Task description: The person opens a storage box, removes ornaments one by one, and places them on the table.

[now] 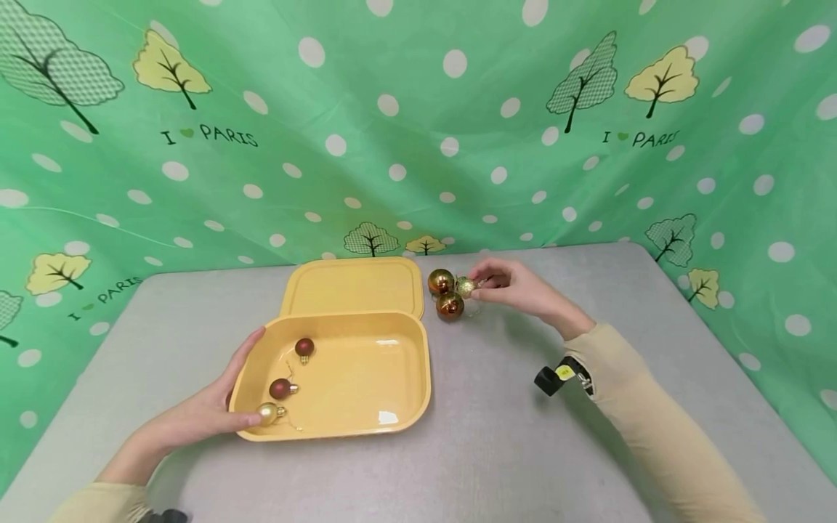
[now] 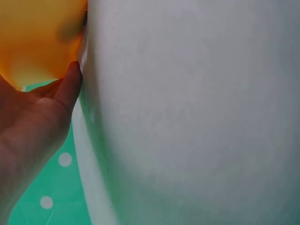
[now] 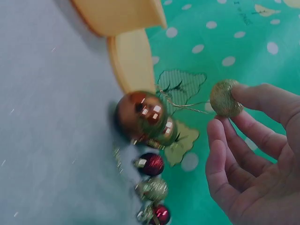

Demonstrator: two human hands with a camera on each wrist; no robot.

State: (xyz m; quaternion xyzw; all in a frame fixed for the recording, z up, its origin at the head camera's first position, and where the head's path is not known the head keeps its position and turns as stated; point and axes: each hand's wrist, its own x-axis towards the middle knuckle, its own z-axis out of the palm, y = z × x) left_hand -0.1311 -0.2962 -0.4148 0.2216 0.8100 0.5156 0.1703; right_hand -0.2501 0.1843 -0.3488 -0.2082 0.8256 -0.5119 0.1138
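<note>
The left hand grips the yellow box, thumb over its rim, probably steadying it around three small balls. The right hand pinches a gold ball near bronze balls on the tabletop; its smallness likely suits fingertips.

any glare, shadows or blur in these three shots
Head view: bright glare patches inside the yellow box, a soft shadow on the grey table beneath the right sleeve; left wrist view: dim, the grey table soft with little detail; right wrist view: also dim, with sharp highlights on the bronze balls.
</note>
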